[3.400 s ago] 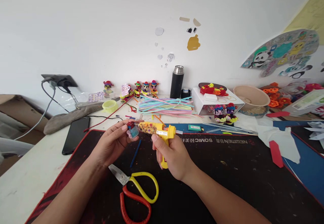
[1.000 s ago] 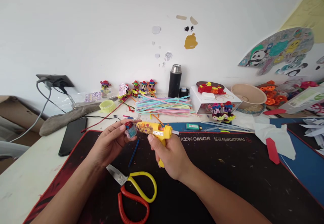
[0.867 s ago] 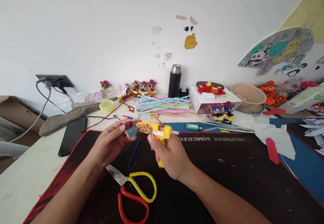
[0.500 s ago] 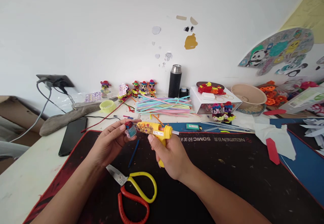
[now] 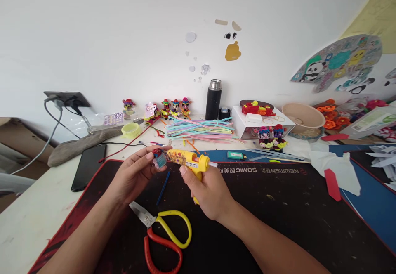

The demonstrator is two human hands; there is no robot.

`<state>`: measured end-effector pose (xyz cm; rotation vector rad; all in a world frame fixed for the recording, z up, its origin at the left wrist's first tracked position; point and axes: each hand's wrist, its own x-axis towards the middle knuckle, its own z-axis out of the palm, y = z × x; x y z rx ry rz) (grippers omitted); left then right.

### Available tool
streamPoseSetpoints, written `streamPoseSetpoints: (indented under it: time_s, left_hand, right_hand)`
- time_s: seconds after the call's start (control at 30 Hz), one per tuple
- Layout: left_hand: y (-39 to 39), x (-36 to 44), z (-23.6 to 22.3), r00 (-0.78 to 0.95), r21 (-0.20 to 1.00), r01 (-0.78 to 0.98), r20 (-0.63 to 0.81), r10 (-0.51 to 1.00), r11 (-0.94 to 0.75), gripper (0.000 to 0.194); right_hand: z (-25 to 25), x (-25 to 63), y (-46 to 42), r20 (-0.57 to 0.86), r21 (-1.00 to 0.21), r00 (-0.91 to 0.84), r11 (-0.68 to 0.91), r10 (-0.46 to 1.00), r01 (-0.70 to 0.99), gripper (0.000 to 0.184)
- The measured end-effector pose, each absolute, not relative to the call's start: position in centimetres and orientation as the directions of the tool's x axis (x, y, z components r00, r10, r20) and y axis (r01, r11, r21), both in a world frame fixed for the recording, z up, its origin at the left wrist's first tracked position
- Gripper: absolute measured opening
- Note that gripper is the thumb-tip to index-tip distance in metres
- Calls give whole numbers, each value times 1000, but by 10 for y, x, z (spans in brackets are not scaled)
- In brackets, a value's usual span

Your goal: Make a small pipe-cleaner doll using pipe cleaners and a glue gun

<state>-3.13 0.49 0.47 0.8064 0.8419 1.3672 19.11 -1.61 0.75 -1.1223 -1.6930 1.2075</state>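
Note:
Pinched in the fingers of my left hand (image 5: pixel 133 173) is a small figure piece (image 5: pixel 160 159) with a red top and a light-blue body. My right hand (image 5: pixel 212 189) grips a yellow glue gun (image 5: pixel 188 160), a pale glue stick poking out of its back. The gun's nozzle points left and is right beside the figure piece; whether they touch I cannot tell. Below my hands, scissors (image 5: pixel 168 224) with one yellow and one red handle lie on the dark mat (image 5: pixel 266 224). A thin blue stick (image 5: pixel 163 188) rests on the mat between my hands.
Pipe cleaners (image 5: pixel 201 129) are piled behind the mat, near a black thermos (image 5: pixel 214 100). Several small figures (image 5: pixel 175 108) stand along the wall. At the left lies a black phone (image 5: pixel 89 166). A white box (image 5: pixel 262 121) and a beige bowl (image 5: pixel 303 116) are at the right.
Very little differs. The glue gun and my right hand have shifted slightly left, while my left hand keeps its hold on the figure piece.

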Motion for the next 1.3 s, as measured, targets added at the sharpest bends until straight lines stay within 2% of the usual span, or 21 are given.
streamPoseSetpoints:
  time_s: [0.17, 0.33, 0.57, 1.3]
  left_hand:
    - [4, -31, 4, 17, 880, -472, -38, 999, 42, 25]
    - [5, -31, 6, 21, 892, -450, -22, 1000, 29, 29]
    - [6, -31, 8, -5, 902, -431, -14, 1000, 10, 31]
    - [4, -30, 7, 23, 917, -397, -10, 1000, 19, 30]
  right_hand:
    - [12, 191, -16, 156, -922, -331, 257, 931, 289, 48]
    - [16, 190, -16, 220, -889, -346, 333, 912, 313, 37]
    - [12, 192, -15, 223, -888, -340, 335, 914, 317, 41]
    - [17, 191, -15, 232, -874, -353, 354, 906, 334, 34]
